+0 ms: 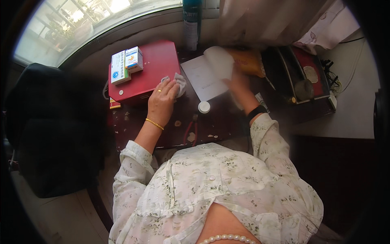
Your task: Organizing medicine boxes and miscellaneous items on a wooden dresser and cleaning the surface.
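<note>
Paper (199, 77) at upper centre of frame: I'd judge partway, one flap (219, 61) curled up, not yet laid flat; white, faint marks. My right hand (239, 84) blurs beside the flap, grip can't tell; left hand (163, 96) curls around crumpled grey cloth (181, 84) by red case (162, 61).

two hands (161, 101), one booklet (202, 79), one cloth (181, 84), two white cartons (120, 67), one round white lid (204, 107)

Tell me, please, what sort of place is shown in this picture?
Probably a room in a home, though I cannot be sure: a worn, dark table stands near a window, and a pale curtain hangs behind it.
</note>
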Demonstrator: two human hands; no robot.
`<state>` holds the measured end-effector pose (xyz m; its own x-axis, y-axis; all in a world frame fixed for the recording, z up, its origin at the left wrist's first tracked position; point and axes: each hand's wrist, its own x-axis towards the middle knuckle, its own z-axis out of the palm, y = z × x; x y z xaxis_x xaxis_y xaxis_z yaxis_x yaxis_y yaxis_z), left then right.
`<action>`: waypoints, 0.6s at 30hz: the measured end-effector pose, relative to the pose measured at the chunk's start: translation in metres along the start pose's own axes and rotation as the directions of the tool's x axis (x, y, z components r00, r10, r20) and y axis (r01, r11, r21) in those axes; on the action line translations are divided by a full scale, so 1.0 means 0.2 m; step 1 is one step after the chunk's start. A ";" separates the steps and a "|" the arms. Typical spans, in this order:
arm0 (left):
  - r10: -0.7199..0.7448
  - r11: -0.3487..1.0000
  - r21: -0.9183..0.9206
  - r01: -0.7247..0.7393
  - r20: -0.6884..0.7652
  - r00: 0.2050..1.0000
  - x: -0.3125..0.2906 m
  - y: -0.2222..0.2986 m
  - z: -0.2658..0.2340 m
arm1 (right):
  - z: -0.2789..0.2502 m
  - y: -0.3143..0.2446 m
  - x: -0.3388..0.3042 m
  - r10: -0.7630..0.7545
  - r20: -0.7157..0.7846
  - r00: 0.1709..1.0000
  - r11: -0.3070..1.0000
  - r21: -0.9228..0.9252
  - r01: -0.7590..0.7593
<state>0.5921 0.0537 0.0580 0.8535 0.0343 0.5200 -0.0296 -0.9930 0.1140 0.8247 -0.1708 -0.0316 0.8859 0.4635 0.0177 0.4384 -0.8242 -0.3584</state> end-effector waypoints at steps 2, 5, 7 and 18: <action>0.007 1.000 -0.006 -0.007 -0.041 0.999 -0.09 0.06 -0.03 | 0.00 0.01 0.03 -0.040 -0.085 0.996 0.998 -0.056 0.036; -0.043 0.999 -0.023 0.042 -0.026 0.999 -0.25 0.15 -0.04 | -0.06 -0.05 0.05 -0.086 -0.057 0.995 0.996 -0.004 0.086; -0.111 0.988 -0.098 0.118 0.068 0.991 -0.33 0.16 0.04 | -0.03 -0.03 0.07 -0.101 -0.045 0.994 0.992 0.078 0.104; -0.354 0.929 0.006 0.370 0.309 0.883 -0.57 0.13 0.23 | -0.01 -0.12 0.08 -0.086 -0.201 0.976 0.767 0.611 0.193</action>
<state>0.5183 0.0182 -0.0367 0.9244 0.3473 0.1575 0.2921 -0.9104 0.2931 0.8278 -0.1444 -0.0211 0.8574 0.4574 0.2357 0.4150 -0.3439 -0.8423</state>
